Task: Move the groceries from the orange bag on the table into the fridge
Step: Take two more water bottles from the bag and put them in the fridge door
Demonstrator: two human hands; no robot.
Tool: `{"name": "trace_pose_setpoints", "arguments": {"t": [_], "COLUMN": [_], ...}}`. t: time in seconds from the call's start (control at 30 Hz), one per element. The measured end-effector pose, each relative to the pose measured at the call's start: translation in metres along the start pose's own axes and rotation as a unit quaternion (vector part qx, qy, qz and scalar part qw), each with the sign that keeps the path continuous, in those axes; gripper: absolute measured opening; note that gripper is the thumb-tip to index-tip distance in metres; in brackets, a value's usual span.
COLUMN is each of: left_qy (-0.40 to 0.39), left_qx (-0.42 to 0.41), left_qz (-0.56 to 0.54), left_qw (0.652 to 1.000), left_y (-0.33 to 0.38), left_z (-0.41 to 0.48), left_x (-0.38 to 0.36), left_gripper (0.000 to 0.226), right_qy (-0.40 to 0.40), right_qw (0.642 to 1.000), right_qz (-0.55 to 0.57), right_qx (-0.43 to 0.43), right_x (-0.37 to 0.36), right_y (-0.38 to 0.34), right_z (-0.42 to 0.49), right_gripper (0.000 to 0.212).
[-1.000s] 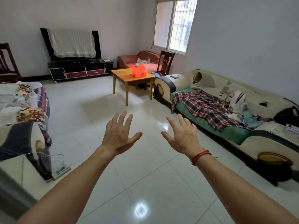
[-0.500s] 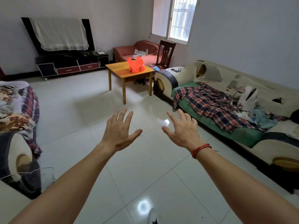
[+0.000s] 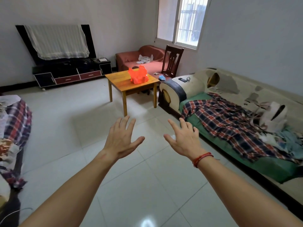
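Observation:
An orange plastic bag point(image 3: 139, 77) stands on a small wooden table point(image 3: 121, 84) across the room, straight ahead. What it holds is hidden. My left hand point(image 3: 120, 139) and my right hand point(image 3: 184, 139) are stretched out in front of me over the tiled floor, fingers spread and straight, holding nothing. Both hands are well short of the table. No fridge is in view.
A long sofa point(image 3: 242, 122) with a plaid cloth and clothes runs along the right. A wooden chair point(image 3: 172, 62) and a red armchair point(image 3: 141, 58) stand behind the table. A black TV cabinet point(image 3: 72, 74) lines the back wall. Another sofa with blankets point(image 3: 11, 128) is at the left.
I have come closer to the table, and the bag looks larger and nearer. Both hands stay outstretched with spread fingers.

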State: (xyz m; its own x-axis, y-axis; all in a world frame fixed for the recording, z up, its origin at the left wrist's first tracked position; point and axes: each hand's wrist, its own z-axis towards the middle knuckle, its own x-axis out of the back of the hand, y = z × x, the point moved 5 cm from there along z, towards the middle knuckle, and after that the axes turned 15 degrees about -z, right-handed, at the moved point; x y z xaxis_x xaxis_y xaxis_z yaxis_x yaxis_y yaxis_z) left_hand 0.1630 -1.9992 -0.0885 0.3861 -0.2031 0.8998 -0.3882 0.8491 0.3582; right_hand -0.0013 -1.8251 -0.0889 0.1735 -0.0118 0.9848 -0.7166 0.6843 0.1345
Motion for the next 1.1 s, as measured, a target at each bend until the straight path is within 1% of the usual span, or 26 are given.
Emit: {"name": "trace_pose_setpoints", "arguments": {"t": [0.2,0.37,0.6,0.73,0.93,1.1], "left_qy": [-0.005,-0.006,-0.013,-0.021,-0.026,-0.027], "left_qx": [0.005,0.005,0.009,0.01,0.016,0.027], "left_qz": [-0.012,-0.005,-0.01,-0.009,-0.011,-0.002], "left_qw": [1.0,1.0,1.0,1.0,0.999,0.999], "left_y": [-0.021,-0.058,-0.12,-0.144,-0.171,-0.196], "left_z": [0.094,0.172,0.32,0.395,0.492,0.565], "left_x": [-0.02,-0.044,-0.071,-0.079,-0.096,-0.121], "left_gripper": [0.092,0.092,0.092,0.094,0.095,0.091], "right_qy": [-0.008,-0.002,-0.023,-0.032,-0.031,-0.031], "right_qw": [1.0,1.0,1.0,0.999,0.999,0.999], "right_qz": [0.003,-0.002,-0.017,-0.018,-0.012,-0.014], "right_qx": [0.004,0.012,0.011,0.01,0.005,0.02], "right_x": [-0.019,-0.04,-0.064,-0.076,-0.09,-0.11], "right_y": [0.015,0.013,0.007,0.008,0.022,0.037], "right_z": [0.1,0.187,0.341,0.416,0.518,0.603], "right_gripper": [0.069,0.068,0.069,0.07,0.07,0.069]}}
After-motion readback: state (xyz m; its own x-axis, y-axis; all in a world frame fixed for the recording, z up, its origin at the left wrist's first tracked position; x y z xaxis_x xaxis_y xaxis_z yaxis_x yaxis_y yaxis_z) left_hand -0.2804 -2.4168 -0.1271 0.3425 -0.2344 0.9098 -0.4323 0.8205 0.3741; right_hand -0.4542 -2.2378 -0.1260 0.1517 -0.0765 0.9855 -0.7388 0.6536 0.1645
